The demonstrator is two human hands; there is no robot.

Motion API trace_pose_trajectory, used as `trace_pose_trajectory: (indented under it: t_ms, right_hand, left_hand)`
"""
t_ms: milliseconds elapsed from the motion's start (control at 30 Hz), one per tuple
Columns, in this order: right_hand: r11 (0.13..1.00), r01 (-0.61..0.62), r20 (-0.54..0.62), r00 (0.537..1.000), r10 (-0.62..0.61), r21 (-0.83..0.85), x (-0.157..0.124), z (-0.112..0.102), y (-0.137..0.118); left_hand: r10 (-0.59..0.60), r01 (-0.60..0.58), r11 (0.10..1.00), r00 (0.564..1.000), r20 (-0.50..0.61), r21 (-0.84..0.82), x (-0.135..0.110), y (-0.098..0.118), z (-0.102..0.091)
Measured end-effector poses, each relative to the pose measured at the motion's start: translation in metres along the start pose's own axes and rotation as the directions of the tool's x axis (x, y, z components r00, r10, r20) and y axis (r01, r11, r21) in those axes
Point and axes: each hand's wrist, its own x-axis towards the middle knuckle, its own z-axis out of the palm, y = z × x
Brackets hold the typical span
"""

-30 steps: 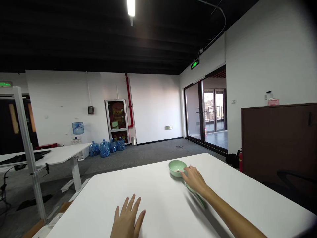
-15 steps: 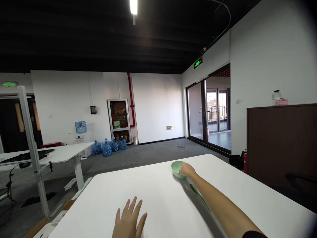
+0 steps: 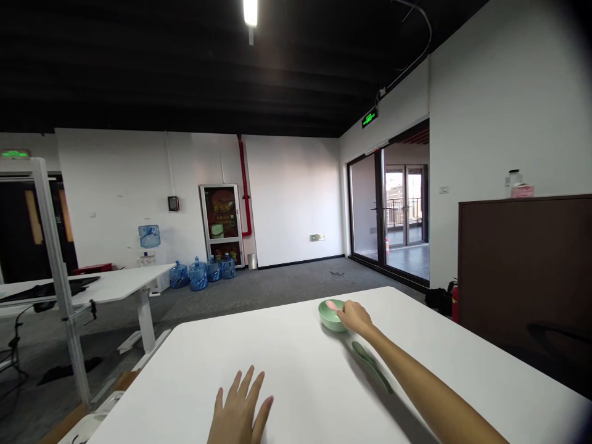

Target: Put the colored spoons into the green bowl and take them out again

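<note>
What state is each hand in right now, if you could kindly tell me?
Left hand: open, fingers spread, holding nothing.
Right hand: closed, holding the pink spoon at the bowl.

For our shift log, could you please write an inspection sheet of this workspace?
Surface: white table, rounded corners.
Job's things: green bowl upright; pink spoon, tip over or in the bowl, unclear which; green spoon on the table.
Clutter: black item on the neighbouring table.
Hands: left hand, fingers spread, holding nothing; right hand, fingers closed on the pink spoon.
Cables: black cable by the neighbouring table.
Surroundings: blue water bottles, glass doors.
</note>
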Motion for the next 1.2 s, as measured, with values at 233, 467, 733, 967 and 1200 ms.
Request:
trace_pose_trajectory:
  t_ms: [233, 467, 733, 967, 1200]
  right_hand:
    - [0.996, 0.079, -0.095, 0.993, -0.074, 0.042, -0.059, -0.021, 0.033]
    - [0.995, 0.102, -0.031, 0.994, -0.101, 0.025, -0.111, 0.003, 0.055]
    - [0.993, 0.104, 0.034, 0.994, -0.102, -0.05, -0.123, 0.036, 0.057]
    - [0.989, 0.103, 0.062, 0.993, -0.097, -0.102, -0.123, 0.045, 0.054]
    - [0.982, 0.124, 0.09, 0.99, -0.112, -0.14, -0.123, 0.047, 0.054]
  left_hand:
    - [0.011, -0.011, 0.999, 1.0, 0.013, 0.051, -0.004, 0.013, -0.012]
    - [0.015, -0.016, 0.998, 1.0, 0.017, 0.055, -0.006, 0.021, -0.02]
    - [0.021, -0.025, 0.996, 0.999, 0.038, 0.082, -0.003, 0.025, -0.019]
    - [0.029, -0.031, 0.994, 0.999, 0.024, 0.102, -0.001, 0.022, -0.016]
    - [0.034, -0.035, 0.995, 0.999, 0.017, 0.093, -0.003, 0.02, -0.014]
